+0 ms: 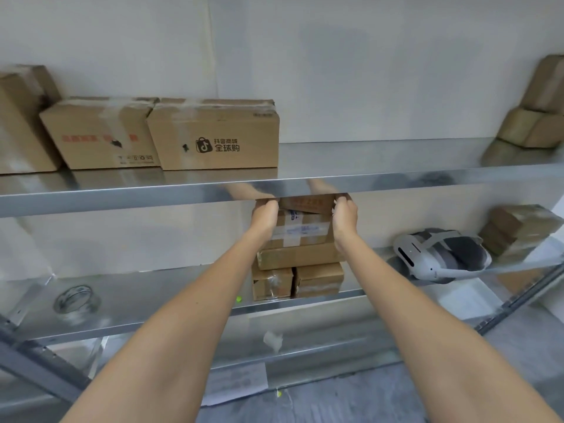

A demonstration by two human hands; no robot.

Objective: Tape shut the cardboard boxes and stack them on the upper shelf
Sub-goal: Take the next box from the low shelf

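Note:
A small cardboard box (pixel 308 203) with red print tops a stack of several taped boxes (pixel 300 257) on the lower metal shelf (pixel 171 303). My left hand (pixel 265 215) grips its left end and my right hand (pixel 345 215) grips its right end, just under the front lip of the upper shelf (pixel 381 178). Its upper part is hidden behind that lip. Three taped boxes stand at the upper shelf's left, one with a black shopping-bag logo (pixel 213 138). A roll of clear tape (pixel 76 299) lies on the lower shelf at the left.
More small boxes sit at the far right of the upper shelf (pixel 537 114) and of the lower shelf (pixel 518 230). A white and grey headset (pixel 439 254) rests on the lower shelf, right of the stack. A paper sheet (pixel 235 383) lies on the floor below.

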